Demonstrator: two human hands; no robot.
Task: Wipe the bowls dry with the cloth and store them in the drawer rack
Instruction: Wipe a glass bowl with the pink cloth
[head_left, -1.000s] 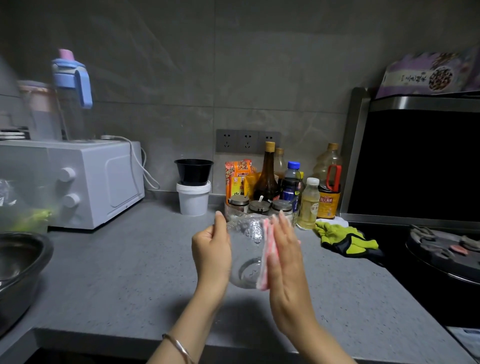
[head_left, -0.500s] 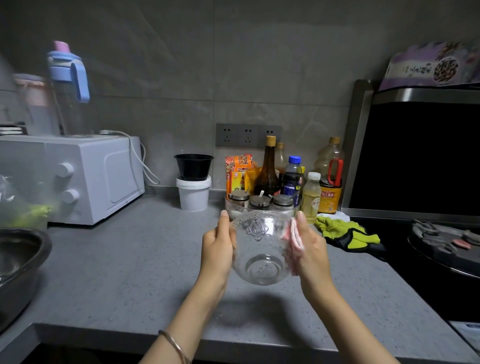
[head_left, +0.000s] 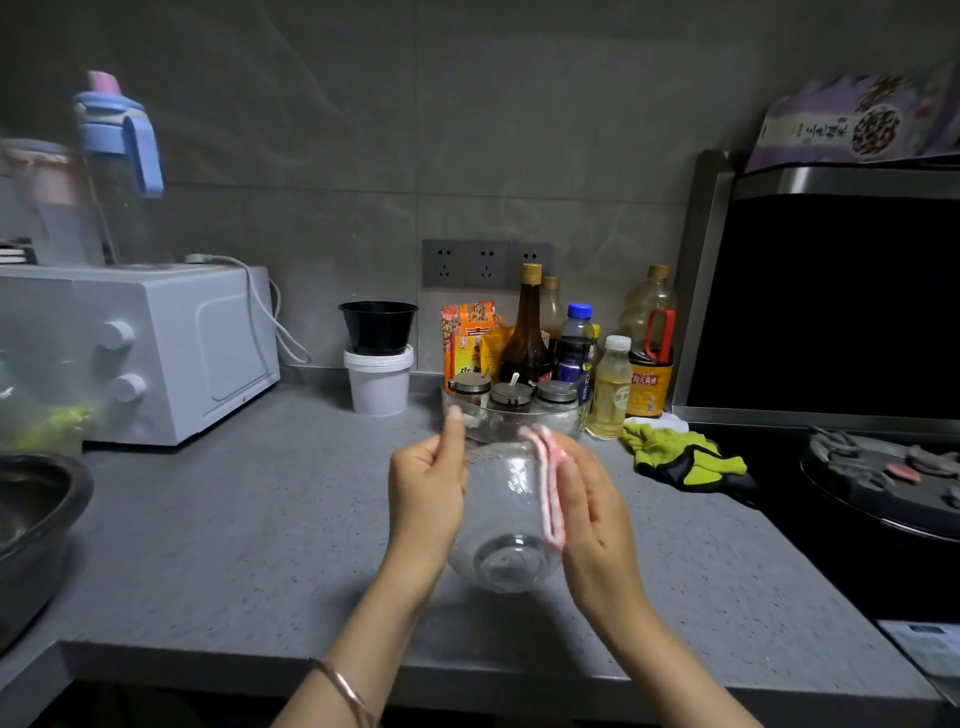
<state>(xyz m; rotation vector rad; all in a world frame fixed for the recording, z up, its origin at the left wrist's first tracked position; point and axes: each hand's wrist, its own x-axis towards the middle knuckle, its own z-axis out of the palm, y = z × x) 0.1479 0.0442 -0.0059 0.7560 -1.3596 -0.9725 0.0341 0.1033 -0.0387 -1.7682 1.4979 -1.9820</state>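
Observation:
I hold a clear glass bowl (head_left: 506, 519) in the air above the grey counter (head_left: 249, 530), its base turned toward me. My left hand (head_left: 426, 483) grips its left side, with the thumb up near the rim. My right hand (head_left: 592, 514) holds a folded pink-and-white cloth (head_left: 549, 488) against the bowl's right side. The right fingertips are blurred and the thumb is hidden. No drawer rack is in view.
Behind the bowl are a glass dish of spice jars (head_left: 514, 410) and several sauce bottles (head_left: 527, 332). Yellow-green gloves (head_left: 680, 457) lie to the right, beside a dark stove with a pan (head_left: 883, 483). On the left stand a white microwave (head_left: 171, 348) and a metal basin (head_left: 31, 519).
The bowl has turned between my hands. My right hand with the cloth slid from the side up to the rim, then back down along the right wall.

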